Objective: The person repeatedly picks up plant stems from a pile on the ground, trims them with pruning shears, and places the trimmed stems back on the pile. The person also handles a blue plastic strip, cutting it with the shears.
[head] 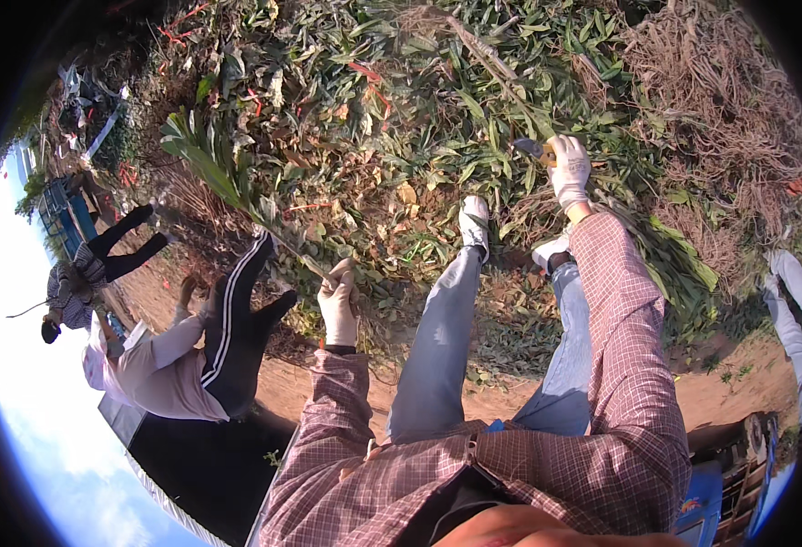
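My left hand [338, 301], in a pale work glove, pinches the bare lower end of a cut leafy stem [279, 231]. The stem slants up and away to the left, with long green leaves [213, 164] at its far end. On the other side, my right hand [569, 167], also gloved, grips pruning shears [544, 152] with yellow handles, their dark blades pointing left. A long pale stalk [500, 75] runs down towards the shears; whether the blades touch it cannot be told.
Leaf litter and cut greenery [374, 150] spread around my shoes [475, 225]. A heap of tangled roots [722, 116] rises at the right, beside a leafy bundle [678, 263]. A person [162, 369] bends close by on the left; another person [83, 284] is farther off. Someone's legs [797, 328] show at far right.
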`<state>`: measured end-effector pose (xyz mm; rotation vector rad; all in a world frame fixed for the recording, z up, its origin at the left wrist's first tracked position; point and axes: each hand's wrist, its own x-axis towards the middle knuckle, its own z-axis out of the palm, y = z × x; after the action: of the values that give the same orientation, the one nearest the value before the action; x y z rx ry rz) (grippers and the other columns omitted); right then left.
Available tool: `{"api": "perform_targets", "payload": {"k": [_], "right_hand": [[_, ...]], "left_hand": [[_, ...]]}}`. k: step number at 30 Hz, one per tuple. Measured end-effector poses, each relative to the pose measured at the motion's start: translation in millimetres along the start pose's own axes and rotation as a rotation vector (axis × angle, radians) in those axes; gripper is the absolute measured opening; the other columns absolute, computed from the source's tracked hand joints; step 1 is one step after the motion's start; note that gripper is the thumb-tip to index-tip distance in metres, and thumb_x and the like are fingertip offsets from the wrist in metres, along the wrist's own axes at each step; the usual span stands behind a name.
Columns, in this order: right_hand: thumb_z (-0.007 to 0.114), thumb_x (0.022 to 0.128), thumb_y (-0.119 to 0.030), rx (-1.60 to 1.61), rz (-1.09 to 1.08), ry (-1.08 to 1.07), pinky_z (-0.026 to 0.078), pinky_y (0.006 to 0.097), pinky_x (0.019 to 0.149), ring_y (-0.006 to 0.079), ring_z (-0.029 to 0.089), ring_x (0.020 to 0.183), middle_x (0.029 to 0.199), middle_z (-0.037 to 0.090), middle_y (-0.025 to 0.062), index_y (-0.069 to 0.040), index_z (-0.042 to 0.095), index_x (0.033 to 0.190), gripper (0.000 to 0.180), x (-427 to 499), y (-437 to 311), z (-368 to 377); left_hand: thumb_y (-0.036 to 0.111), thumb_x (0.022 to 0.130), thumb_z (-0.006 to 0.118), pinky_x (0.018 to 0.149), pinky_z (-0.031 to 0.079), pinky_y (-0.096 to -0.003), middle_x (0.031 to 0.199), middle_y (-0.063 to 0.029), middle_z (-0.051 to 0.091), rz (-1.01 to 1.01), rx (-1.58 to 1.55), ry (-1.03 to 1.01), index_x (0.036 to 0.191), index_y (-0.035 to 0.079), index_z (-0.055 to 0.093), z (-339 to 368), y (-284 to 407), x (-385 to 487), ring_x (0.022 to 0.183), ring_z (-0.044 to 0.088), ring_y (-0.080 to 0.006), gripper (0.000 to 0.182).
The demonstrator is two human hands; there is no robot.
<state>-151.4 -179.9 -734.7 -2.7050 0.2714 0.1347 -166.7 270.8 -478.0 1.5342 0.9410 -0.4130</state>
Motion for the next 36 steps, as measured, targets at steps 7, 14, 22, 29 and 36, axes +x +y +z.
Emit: {"api": "perform_targets", "payload": {"k": [7, 14, 22, 29, 36], "right_hand": [[0.062, 0.075, -0.020, -0.193, -0.557, 0.221, 0.047, 0.0424, 0.090, 0.0222, 0.060, 0.095, 0.090, 0.065, -0.0005, -0.019, 0.065, 0.084, 0.009, -7, -37, -284], [0.064, 0.068, -0.021, -0.354, -0.898, 0.238, 0.048, 0.0391, 0.083, 0.0188, 0.057, 0.083, 0.074, 0.050, -0.0028, -0.022, 0.057, 0.072, 0.008, -14, -117, -538], [0.072, 0.066, -0.028, -0.567, -0.773, 0.440, 0.052, 0.0363, 0.075, 0.0237, 0.054, 0.090, 0.092, 0.055, 0.0016, -0.018, 0.067, 0.087, 0.024, -20, -127, -705], [0.069, 0.085, -0.036, -0.628, -0.445, 0.223, 0.047, 0.0408, 0.098, 0.0291, 0.054, 0.114, 0.125, 0.059, 0.0092, -0.012, 0.063, 0.117, 0.040, -27, -123, -764], [0.078, 0.082, -0.029, -0.602, -0.182, 0.718, 0.047, 0.0443, 0.102, 0.0321, 0.050, 0.127, 0.141, 0.048, 0.0128, -0.013, 0.059, 0.111, 0.039, -76, -166, -747]], "left_hand": [[0.010, 0.099, 0.059, 0.051, 0.047, -0.0177, 0.088, -0.0043, 0.068, 0.207, -0.032, -0.186, 0.124, 0.000, 0.062, 3, 194, -12, 0.066, 0.059, -0.0052, 0.027], [0.039, 0.098, 0.060, 0.077, 0.050, -0.0284, 0.115, -0.0094, 0.070, -0.158, 0.353, -1.130, 0.132, 0.004, 0.059, 96, 244, -138, 0.085, 0.061, -0.0126, 0.049], [0.062, 0.080, 0.072, 0.103, 0.047, -0.0442, 0.142, -0.0204, 0.049, -0.306, -0.037, -1.908, 0.119, 0.007, 0.051, 123, 309, -286, 0.129, 0.051, -0.0288, 0.070], [-0.013, 0.078, 0.069, 0.082, 0.049, -0.0257, 0.102, 0.0047, 0.052, -0.034, 0.216, -1.723, 0.128, 0.008, 0.048, 153, 305, -361, 0.092, 0.056, -0.0082, 0.058], [-0.009, 0.082, 0.067, 0.071, 0.054, -0.0241, 0.119, -0.0013, 0.052, 0.325, -0.127, -1.352, 0.150, 0.013, 0.032, 179, 332, -363, 0.087, 0.056, -0.0100, 0.079]]}}
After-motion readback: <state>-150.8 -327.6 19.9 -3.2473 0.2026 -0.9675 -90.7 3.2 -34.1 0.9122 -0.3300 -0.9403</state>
